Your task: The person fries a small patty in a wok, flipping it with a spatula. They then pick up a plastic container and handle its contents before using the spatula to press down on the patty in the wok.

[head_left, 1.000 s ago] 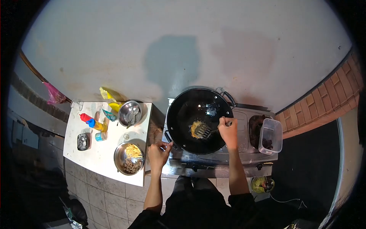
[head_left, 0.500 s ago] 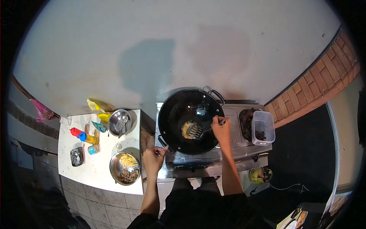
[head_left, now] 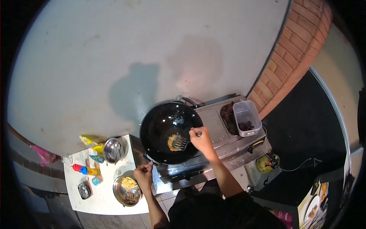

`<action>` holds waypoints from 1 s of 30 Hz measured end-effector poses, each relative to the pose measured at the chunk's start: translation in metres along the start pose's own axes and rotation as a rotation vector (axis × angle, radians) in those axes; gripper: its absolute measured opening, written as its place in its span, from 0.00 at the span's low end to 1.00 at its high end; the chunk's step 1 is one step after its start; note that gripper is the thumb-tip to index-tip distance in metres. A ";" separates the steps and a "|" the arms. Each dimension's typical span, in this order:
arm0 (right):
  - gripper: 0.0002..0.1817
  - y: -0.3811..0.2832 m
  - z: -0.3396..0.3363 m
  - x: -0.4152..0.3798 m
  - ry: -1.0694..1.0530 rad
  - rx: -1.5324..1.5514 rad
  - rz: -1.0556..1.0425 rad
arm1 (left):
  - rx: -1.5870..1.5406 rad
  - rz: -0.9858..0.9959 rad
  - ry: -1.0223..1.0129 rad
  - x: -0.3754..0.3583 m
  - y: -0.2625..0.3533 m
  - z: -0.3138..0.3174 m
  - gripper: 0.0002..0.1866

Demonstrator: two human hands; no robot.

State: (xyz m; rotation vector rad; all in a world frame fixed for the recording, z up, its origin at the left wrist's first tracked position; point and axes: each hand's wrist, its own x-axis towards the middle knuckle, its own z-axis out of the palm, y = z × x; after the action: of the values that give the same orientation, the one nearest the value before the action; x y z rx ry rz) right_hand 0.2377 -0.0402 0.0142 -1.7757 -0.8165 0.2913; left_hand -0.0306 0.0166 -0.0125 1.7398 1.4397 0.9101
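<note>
A black wok (head_left: 156, 133) sits on the left side of the steel stove. My right hand (head_left: 201, 140) is closed round the handle of a slotted spatula (head_left: 180, 144), whose head rests on a yellow-brown clump of food (head_left: 172, 142) in the wok. At the wok's near left handle (head_left: 149, 158) my left hand (head_left: 143, 173) is closed, fingers pinched against it. A steel bowl (head_left: 116, 195) with yellow strips and greyish-brown pieces stands on the white table, left of my left hand.
On the white table (head_left: 103, 209) are another steel bowl (head_left: 113, 150), red and yellow bottles (head_left: 90, 171), a small jar and a black container (head_left: 84, 189). A clear plastic box (head_left: 248, 118) sits at the stove's right, a yellow-green object (head_left: 264, 164) below it.
The view has turned and shifted, so the wok and stove appear tilted and farther left. Both hands keep their places, the right on the spatula and the left by the wok handle.
</note>
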 end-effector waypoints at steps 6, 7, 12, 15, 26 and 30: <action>0.18 0.000 0.008 -0.006 0.095 0.090 -0.145 | 0.019 0.031 0.050 0.003 -0.003 0.003 0.16; 0.18 -0.002 0.004 -0.003 0.097 0.090 -0.156 | -0.022 0.020 0.053 0.003 -0.002 0.004 0.16; 0.15 -0.013 0.000 0.001 -0.063 -0.030 0.003 | -0.021 -0.001 0.083 0.002 -0.001 0.006 0.15; 0.16 -0.011 0.001 0.000 -0.044 -0.006 -0.051 | 0.034 0.020 0.113 -0.002 0.013 0.004 0.14; 0.17 -0.001 0.004 -0.003 0.007 0.050 -0.081 | 0.101 -0.031 0.132 -0.002 0.009 0.008 0.14; 0.17 -0.007 0.001 -0.009 -0.024 0.073 -0.113 | 0.126 -0.041 0.141 0.000 0.007 0.009 0.15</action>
State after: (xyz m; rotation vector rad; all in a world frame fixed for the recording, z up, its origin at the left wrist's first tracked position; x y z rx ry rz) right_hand 0.2280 -0.0441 0.0185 -1.6545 -0.9090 0.2654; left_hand -0.0195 0.0144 -0.0111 1.7588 1.6498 0.9544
